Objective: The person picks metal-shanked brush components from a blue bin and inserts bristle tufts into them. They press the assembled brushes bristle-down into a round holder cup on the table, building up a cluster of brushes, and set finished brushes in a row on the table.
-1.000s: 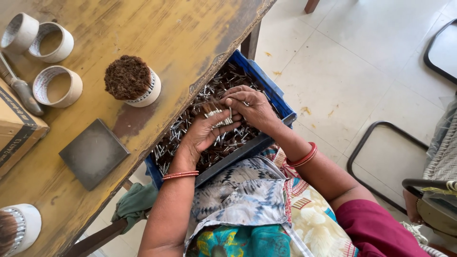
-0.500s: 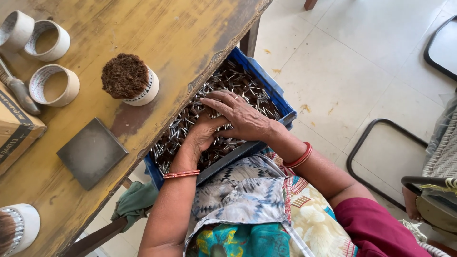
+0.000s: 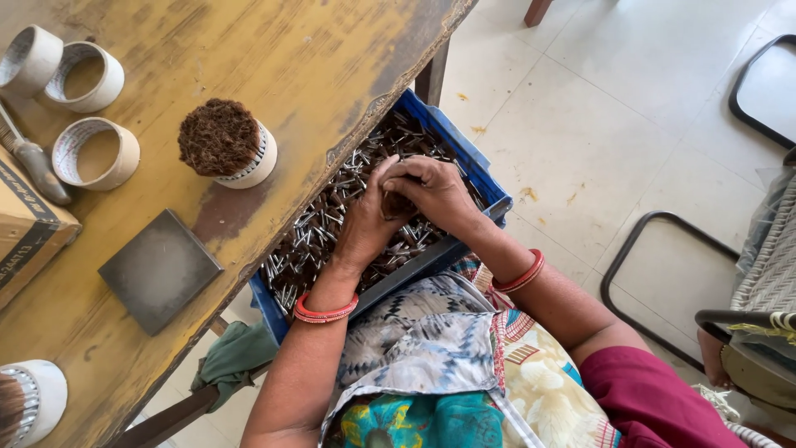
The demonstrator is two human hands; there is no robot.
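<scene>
Head view: I look down on both hands, met over a blue crate [image 3: 477, 170] that sits on the lap, tucked under the tabletop [image 3: 274, 50] edge.
Left hand [image 3: 365, 220]: fingers curl in toward the right hand; its grip looks closed round a small bunch of pins, though the palm hides the bunch.
Right hand [image 3: 435, 187]: it folds over the same spot, fingertips pressed to the left hand; I cannot tell whether it holds pins of its own or only steadies the bunch.
Pins [image 3: 319, 241]: thin metal pieces with dark ends, heaped loose in the crate, lying every which way; the gathered bunch is just above the heap, between the two hands.
Doing it well, as I judge: keep the bunch low over the crate so that strays drop back in; turn the pieces to lie the same way before tightening; squeeze from both sides evenly so that none slide out endwise.
Risk: the points could prick the palms if the squeeze is hard.
Filled cup [image 3: 224, 141]: a white ring packed with brown ends stands on the tabletop, near the edge.
Empty rings [image 3: 91, 153]: three stand further off, beside a tool [image 3: 33, 158].
Dark tile [image 3: 157, 270]: lies flat on the tabletop.
</scene>
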